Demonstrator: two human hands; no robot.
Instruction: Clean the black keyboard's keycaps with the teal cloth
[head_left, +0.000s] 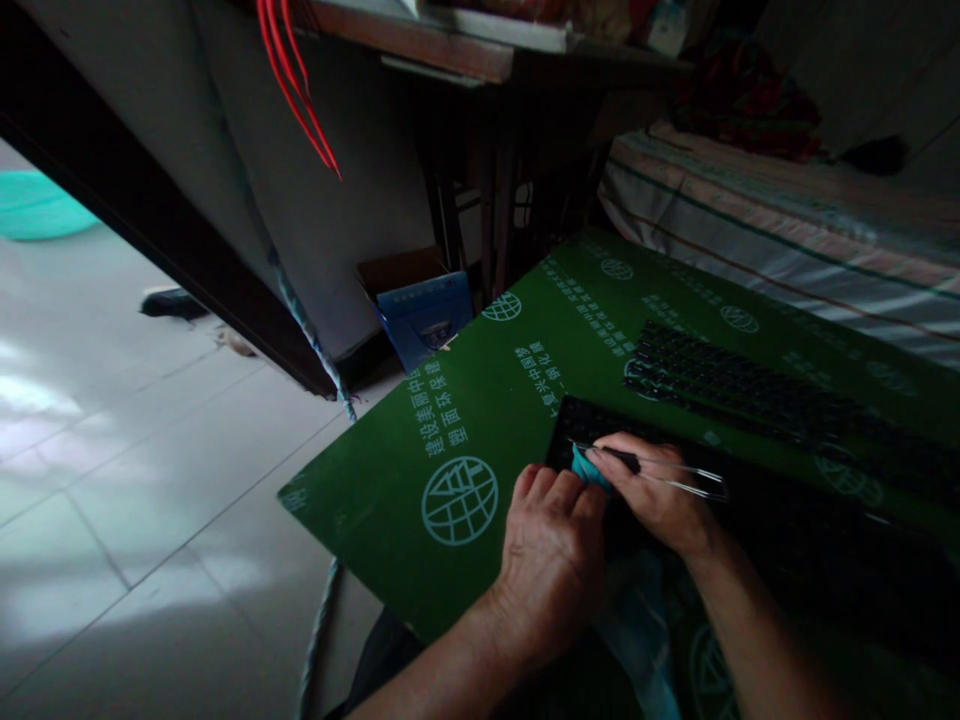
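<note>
In the head view, a black keyboard lies on a green printed board. My right hand is over its left end, closed around tweezers with a black grip and two thin metal arms. Their tip meets a teal cloth on the keyboard. My left hand is beside it, fingers curled down at the keyboard's left edge, with the cloth at its fingertips. Its fingertips are hidden. A paler part of the cloth hangs below my hands. Rows of dark keycaps lie beyond the keyboard.
A blue box stands on the floor behind the board. A bed is at the back right. A wooden table stands at the back, with red cords hanging. A wrapped cable runs down past the board's left corner.
</note>
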